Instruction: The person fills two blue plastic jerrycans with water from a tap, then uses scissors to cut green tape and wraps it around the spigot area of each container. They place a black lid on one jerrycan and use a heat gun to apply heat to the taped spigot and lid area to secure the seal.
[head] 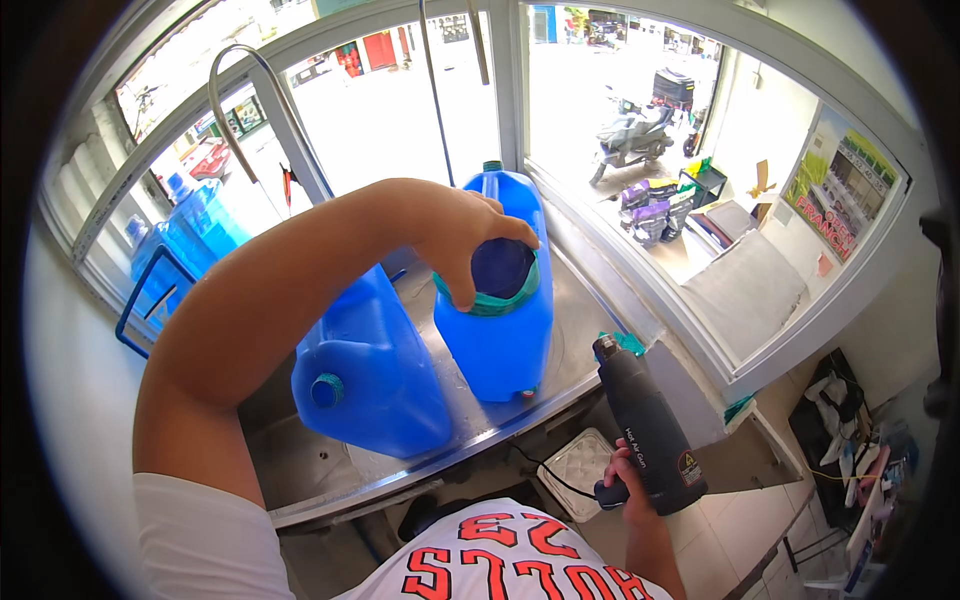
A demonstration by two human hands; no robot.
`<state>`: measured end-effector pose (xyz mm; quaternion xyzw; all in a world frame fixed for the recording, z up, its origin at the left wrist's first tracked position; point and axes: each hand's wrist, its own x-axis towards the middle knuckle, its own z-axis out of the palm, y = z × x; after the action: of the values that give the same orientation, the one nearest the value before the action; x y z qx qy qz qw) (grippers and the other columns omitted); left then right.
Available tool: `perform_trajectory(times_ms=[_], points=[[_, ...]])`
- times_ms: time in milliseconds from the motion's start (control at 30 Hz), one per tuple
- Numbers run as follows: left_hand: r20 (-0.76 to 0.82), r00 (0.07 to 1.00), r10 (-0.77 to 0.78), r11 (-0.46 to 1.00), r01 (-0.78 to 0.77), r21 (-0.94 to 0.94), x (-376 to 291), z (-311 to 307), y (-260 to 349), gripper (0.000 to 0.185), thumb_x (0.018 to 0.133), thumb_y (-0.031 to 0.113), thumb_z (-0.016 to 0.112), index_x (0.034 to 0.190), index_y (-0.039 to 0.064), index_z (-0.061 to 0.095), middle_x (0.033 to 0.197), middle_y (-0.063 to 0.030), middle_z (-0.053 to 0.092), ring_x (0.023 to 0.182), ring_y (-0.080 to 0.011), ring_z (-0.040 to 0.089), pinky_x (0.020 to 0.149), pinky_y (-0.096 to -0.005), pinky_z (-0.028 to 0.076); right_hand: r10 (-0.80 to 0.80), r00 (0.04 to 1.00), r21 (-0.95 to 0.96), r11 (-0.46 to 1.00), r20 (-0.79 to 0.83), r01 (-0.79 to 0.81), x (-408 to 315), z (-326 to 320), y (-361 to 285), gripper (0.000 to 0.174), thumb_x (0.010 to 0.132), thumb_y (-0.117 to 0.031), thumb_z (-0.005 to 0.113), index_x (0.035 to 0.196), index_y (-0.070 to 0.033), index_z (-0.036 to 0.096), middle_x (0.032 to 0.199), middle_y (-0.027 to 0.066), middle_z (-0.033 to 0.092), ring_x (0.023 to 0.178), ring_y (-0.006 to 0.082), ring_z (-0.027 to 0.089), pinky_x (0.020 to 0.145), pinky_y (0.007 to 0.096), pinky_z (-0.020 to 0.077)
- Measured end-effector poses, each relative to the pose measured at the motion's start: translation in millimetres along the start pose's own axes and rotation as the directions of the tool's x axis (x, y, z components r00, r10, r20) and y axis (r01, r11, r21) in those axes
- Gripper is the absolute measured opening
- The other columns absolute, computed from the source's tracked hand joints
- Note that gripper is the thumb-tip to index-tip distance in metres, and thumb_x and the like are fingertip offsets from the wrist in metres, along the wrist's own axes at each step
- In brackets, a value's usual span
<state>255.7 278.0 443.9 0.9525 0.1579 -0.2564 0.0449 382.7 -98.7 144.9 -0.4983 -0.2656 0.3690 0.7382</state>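
Note:
My left hand (472, 236) is on the large dark blue cap (502, 268) of an upright blue plastic water container (499, 352), thumb and fingers around its rim. Green film wraps the cap's edge. My right hand (630, 476) holds a black hot air gun (649, 427) by its handle, its nozzle pointing up and away, to the right of that container and apart from it. A second blue water container (375, 382) is at the left, partly under my left arm, with a small cap wrapped in green film. Whether the gun is running cannot be told.
Both containers rest on a stainless steel counter (577, 307) with a sink basin (300, 465) at the left. Curved metal spouts (225, 105) rise behind. Green film scraps (622, 341) lie near the nozzle by the window ledge. The gun's black cord (559, 478) hangs below the counter edge.

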Motion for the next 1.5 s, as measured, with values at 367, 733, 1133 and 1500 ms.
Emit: perform_trajectory(times_ms=[367, 733, 1133, 1500], points=[[-0.314, 0.933, -0.177, 0.972, 0.216, 0.095, 3.4, -2.0, 17.2, 0.125, 0.081, 0.102, 0.041, 0.155, 0.002, 0.052, 0.140, -0.0234, 0.068, 0.137, -0.0391, 0.062, 0.114, -0.0531, 0.049, 0.004, 0.984, 0.065, 0.998, -0.179, 0.008, -47.6, 64.5, 13.7, 0.034, 0.098, -0.011, 0.071, 0.129, -0.003, 0.059, 0.088, 0.0060, 0.061, 0.075, 0.0176, 0.061, 0.071, 0.0336, 0.0523], [-0.250, 0.966, -0.066, 0.993, 0.087, 0.076, 9.4, -1.0, 9.5, 0.099, 0.099, 0.088, 0.026, 0.142, 0.009, 0.068, 0.139, -0.0250, 0.067, 0.135, -0.0380, 0.062, 0.110, -0.0513, 0.050, -0.034, 0.978, 0.088, 0.995, -0.204, 0.053, -71.5, 80.1, 15.6, 0.031, 0.099, -0.012, 0.071, 0.127, -0.004, 0.061, 0.085, 0.0061, 0.061, 0.073, 0.0186, 0.061, 0.072, 0.0343, 0.0520], [-0.166, 0.980, -0.110, 0.994, 0.110, -0.007, 10.2, 5.9, 8.4, 0.089, 0.100, 0.083, 0.033, 0.155, 0.016, 0.057, 0.159, -0.0204, 0.053, 0.144, -0.0409, 0.055, 0.119, -0.0539, 0.045, -0.040, 0.994, 0.011, 0.999, -0.105, 0.041, -5.2, 20.6, -34.6, 0.031, 0.097, -0.010, 0.073, 0.124, 0.000, 0.062, 0.086, 0.0065, 0.064, 0.071, 0.0175, 0.063, 0.067, 0.0331, 0.0527], [-0.306, 0.952, 0.018, 0.985, -0.070, -0.159, -21.6, 26.0, 3.0, 0.118, 0.070, 0.062, 0.093, 0.167, 0.024, 0.038, 0.169, -0.0207, 0.037, 0.159, -0.0427, 0.031, 0.127, -0.0583, 0.031, 0.032, 0.984, -0.062, 0.998, 0.174, -0.022, 57.7, -20.2, -45.9, 0.026, 0.099, -0.010, 0.074, 0.121, 0.000, 0.065, 0.084, 0.0060, 0.066, 0.067, 0.0152, 0.064, 0.062, 0.0298, 0.0522]])
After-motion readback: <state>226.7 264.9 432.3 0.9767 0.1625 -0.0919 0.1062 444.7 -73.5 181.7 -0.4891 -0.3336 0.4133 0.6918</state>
